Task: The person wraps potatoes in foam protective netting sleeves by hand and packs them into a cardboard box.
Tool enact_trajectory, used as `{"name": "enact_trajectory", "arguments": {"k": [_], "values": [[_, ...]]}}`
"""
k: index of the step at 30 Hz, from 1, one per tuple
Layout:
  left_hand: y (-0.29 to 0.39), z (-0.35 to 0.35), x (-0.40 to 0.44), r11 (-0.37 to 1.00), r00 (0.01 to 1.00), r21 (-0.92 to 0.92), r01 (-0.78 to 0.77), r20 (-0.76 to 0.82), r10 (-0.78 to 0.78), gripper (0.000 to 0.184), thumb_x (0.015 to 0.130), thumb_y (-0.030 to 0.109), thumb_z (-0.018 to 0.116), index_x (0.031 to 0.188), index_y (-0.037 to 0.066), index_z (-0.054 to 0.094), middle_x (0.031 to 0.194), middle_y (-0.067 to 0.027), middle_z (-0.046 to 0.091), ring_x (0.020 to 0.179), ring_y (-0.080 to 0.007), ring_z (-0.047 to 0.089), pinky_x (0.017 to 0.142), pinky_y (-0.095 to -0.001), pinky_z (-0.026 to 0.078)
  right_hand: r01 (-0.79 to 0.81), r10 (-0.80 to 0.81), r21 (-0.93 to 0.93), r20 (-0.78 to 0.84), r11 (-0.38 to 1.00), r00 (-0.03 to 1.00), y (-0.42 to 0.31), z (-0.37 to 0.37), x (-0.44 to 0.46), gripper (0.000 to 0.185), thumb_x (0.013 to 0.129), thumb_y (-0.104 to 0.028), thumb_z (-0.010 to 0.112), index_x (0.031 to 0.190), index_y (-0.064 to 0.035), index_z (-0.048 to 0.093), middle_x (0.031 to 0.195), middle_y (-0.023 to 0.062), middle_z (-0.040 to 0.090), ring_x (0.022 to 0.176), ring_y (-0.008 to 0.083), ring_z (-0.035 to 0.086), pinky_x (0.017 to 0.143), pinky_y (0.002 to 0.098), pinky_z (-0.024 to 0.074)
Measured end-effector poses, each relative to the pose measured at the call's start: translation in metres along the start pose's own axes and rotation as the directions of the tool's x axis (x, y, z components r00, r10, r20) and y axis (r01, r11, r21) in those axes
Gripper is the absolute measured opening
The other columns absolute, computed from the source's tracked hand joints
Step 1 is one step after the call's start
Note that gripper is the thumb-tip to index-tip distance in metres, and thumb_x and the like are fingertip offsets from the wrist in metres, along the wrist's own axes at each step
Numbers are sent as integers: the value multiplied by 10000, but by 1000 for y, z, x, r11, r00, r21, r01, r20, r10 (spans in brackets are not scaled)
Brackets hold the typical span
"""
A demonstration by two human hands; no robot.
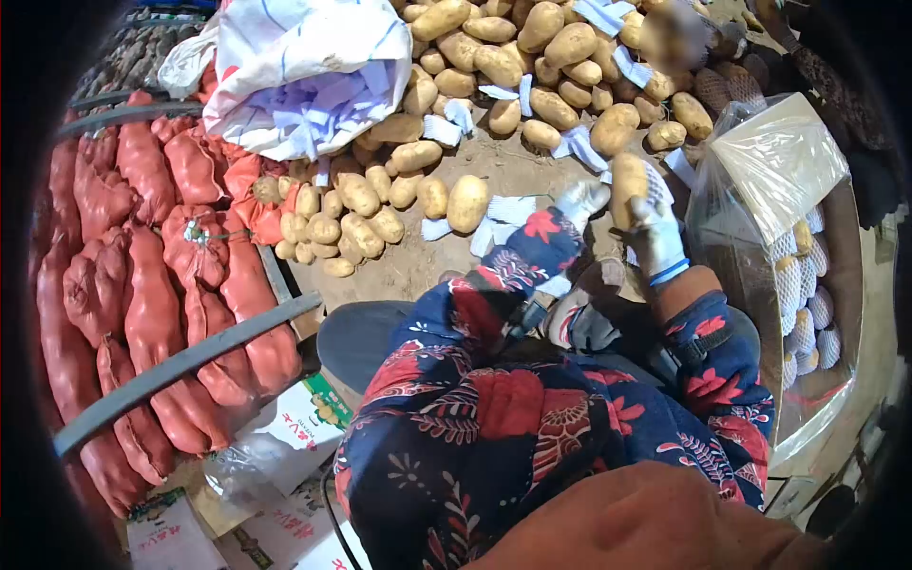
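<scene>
My right hand, in a pale glove with a blue cuff, is closed around the lower end of an upright potato. A white foam net sleeve shows against the potato's right side; how far it covers the potato is hidden. My left hand, also gloved, is just left of that potato, with a small gap between them. Its fingers are too smeared to make out. Flat foam sleeves lie on the ground left of it, beside a large loose potato.
Heaped potatoes spread across the far ground. A white sack of foam sleeves stands far left. Red mesh bags lie at left behind a metal bar. A plastic-lined carton with netted potatoes is at right. Another person's arm shows top right.
</scene>
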State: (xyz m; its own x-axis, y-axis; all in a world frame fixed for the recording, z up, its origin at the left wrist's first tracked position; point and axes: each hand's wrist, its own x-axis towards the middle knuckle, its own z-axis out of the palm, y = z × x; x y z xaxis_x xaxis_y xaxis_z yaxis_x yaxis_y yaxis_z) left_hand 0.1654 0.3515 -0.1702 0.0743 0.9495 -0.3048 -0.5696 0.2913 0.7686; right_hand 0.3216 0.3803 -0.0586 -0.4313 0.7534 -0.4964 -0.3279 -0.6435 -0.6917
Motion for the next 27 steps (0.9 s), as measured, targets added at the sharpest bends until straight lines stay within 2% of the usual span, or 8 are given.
{"name": "enact_trajectory", "arguments": {"k": [2, 5, 8, 13, 15, 19, 21, 27], "values": [[16, 28, -6, 994, 986, -108, 2, -168, -21, 421, 815, 250, 593, 1133, 14, 449, 1054, -99, 552, 935, -187, 536, 878, -319, 415, 58, -72, 75, 206, 996, 976, -7, 5, 1, 613, 766, -312, 618, 1259, -42, 374, 1197, 96, 477, 1038, 215, 494, 850, 335, 420], [11, 42, 35, 879, 612, -434, -199, 645, 457, 364, 844, 251, 538, 1142, 62, 450, 1031, -101, 555, 932, -184, 547, 869, -311, 423, -160, 69, 300, 295, 940, 953, -15, 18, -26, 631, 765, -322, 617, 1270, -42, 361, 1215, 104, 466, 1072, 226, 486, 868, 339, 418], [17, 46, 15, 943, 918, -334, -4, 372, 136, 344, 816, 259, 556, 1089, 63, 483, 994, -103, 555, 887, -195, 552, 816, -309, 432, -154, 45, 311, 332, 938, 942, -11, 26, -32, 668, 758, -337, 619, 1286, -39, 337, 1218, 113, 462, 1088, 234, 479, 875, 327, 418], [55, 41, -17, 913, 948, 269, -306, 178, 265, 315, 768, 272, 588, 1000, 65, 539, 931, -105, 556, 813, -215, 560, 730, -306, 447, 5, -15, 33, 302, 999, 953, -10, 4, -7, 591, 682, -253, 683, 1173, -36, 435, 1136, 119, 512, 1046, 207, 498, 869, 315, 416], [68, 51, -29, 607, 877, 647, -461, 228, 422, 305, 749, 277, 600, 964, 65, 561, 906, -107, 557, 783, -222, 564, 695, -304, 454, 280, -493, -846, 23, 453, 869, -19, 1, 2, 549, 615, -171, 723, 1084, -21, 481, 1061, 123, 546, 972, 207, 533, 837, 306, 428], [99, 52, -8, -161, 588, 872, -463, 438, 680, 337, 632, 337, 637, 891, 126, 593, 937, -113, 504, 982, -312, 455, 834, -468, 355, 412, -475, -405, -65, 816, 878, -15, -27, 18, 554, 702, -168, 663, 1152, 15, 398, 1100, 116, 527, 977, 178, 543, 840, 295, 448], [100, -7, 42, -469, 674, 877, -102, 408, 616, 410, 558, 452, 642, 862, 176, 637, 1137, -150, 440, 1154, -384, 314, 916, -581, 206, 330, -332, -34, -72, 943, 941, -30, -5, 2, 471, 800, -220, 564, 1173, 11, 391, 1092, 108, 533, 961, 201, 555, 829, 304, 462], [126, -131, 95, -533, 956, 830, 167, -4, 292, 387, 774, 194, 486, 1159, 182, 523, 1217, -99, 485, 1169, -278, 397, 948, -535, 271, -5, -101, 332, 302, 943, 948, -39, -9, -8, 450, 828, -294, 480, 1220, -76, 443, 1180, 121, 512, 1058, 287, 504, 865, 409, 428]]}}
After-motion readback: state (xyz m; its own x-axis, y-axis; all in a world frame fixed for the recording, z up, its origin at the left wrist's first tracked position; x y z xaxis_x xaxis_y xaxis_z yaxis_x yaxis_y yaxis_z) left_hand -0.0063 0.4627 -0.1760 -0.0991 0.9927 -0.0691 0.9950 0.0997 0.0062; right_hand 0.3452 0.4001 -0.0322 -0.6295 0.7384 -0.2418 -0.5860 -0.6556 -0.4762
